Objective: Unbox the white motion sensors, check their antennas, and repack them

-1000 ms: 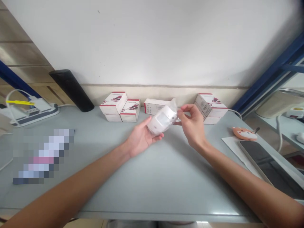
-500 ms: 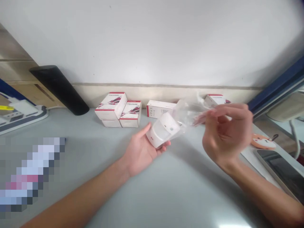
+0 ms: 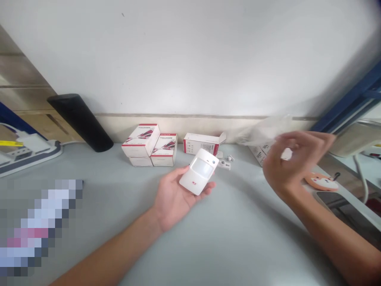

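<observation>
In my left hand [image 3: 177, 198] lies a white motion detector [image 3: 199, 172], its lens window facing up, thumb on one side and fingers on the other. My right hand [image 3: 294, 159] is raised at the right, its fingers pinched on a clear plastic bag [image 3: 264, 131] that hangs out to the left, blurred by motion. The bag is apart from the detector. Behind the detector lies an opened white and red box [image 3: 201, 143], with small white parts [image 3: 224, 164] beside it.
Several stacked white and red boxes [image 3: 141, 139] stand back left near a black cylinder [image 3: 80, 123]. A power strip [image 3: 32, 153] is at the far left. To the right are another box [image 3: 258, 154], an orange animal-face item [image 3: 321, 181] and a phone [image 3: 342, 210].
The plastic bag has come off the detector and moved right and away with my right hand. My left hand still holds the detector, now uncovered. The view has shifted slightly.
</observation>
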A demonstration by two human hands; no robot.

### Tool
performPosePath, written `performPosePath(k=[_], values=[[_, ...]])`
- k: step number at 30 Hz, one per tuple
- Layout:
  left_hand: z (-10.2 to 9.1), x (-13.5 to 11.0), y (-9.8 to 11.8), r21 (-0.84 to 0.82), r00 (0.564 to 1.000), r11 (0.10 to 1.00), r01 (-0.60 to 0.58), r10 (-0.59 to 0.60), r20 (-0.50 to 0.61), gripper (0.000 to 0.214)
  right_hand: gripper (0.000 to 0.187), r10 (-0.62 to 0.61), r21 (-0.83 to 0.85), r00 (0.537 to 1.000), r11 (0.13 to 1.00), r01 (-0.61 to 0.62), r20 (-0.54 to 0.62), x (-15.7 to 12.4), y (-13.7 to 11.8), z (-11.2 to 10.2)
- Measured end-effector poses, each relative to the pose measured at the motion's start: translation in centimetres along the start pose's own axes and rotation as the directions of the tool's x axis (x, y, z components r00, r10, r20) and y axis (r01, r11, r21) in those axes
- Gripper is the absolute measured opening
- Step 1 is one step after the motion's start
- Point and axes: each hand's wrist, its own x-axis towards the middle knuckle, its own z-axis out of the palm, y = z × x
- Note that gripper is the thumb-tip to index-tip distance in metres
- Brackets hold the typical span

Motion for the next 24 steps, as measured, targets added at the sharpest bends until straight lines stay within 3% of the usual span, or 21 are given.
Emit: performPosePath(k=[2, 5, 8, 12, 16, 20, 24], values=[[0.0, 0.0, 0.1, -0.017, 1.000, 1.000, -0.009, 0.009, -0.009, 0.038, 0.013, -0.063, -0.057, 0.998, 0.996, 0.062, -0.011, -0.5, -0.4, 0.4], [0.1, -0.1, 0.3, -0.031, 0.999, 0.999, -0.021, 0.020, -0.036, 0.032, 0.021, -0.044, -0.122, 0.974, 0.990, 0.072, 0.221, -1.3, -0.7, 1.1], [0.4, -0.2, 0.3, -0.030, 0.997, 0.999, -0.038, 0.036, -0.063, 0.031, 0.026, -0.039, -0.190, 0.894, 0.972, 0.137, 0.446, -1.8, -0.5, 1.5], [0.6, -0.1, 0.1, 0.024, 0.995, 0.999, -0.049, 0.051, -0.090, 0.028, 0.022, -0.137, -0.152, 0.814, 0.952, 0.266, 0.564, -1.9, 0.0, 1.5], [0.6, 0.0, -0.2, 0.054, 0.991, 0.997, -0.062, 0.068, -0.111, 0.026, 0.019, -0.130, -0.183, 0.789, 0.938, 0.294, 0.601, -1.6, 0.3, 1.3], [0.7, 0.0, -0.5, 0.044, 0.991, 0.997, -0.061, 0.065, -0.117, 0.026, 0.021, -0.177, -0.194, 0.816, 0.923, 0.331, 0.550, -1.6, -0.3, 1.4], [0.8, -0.2, -0.6, 0.061, 0.996, 0.996, -0.066, 0.070, -0.054, 0.030, 0.022, -0.275, -0.078, 0.844, 0.935, 0.347, 0.460, -1.8, -2.6, 0.9]])
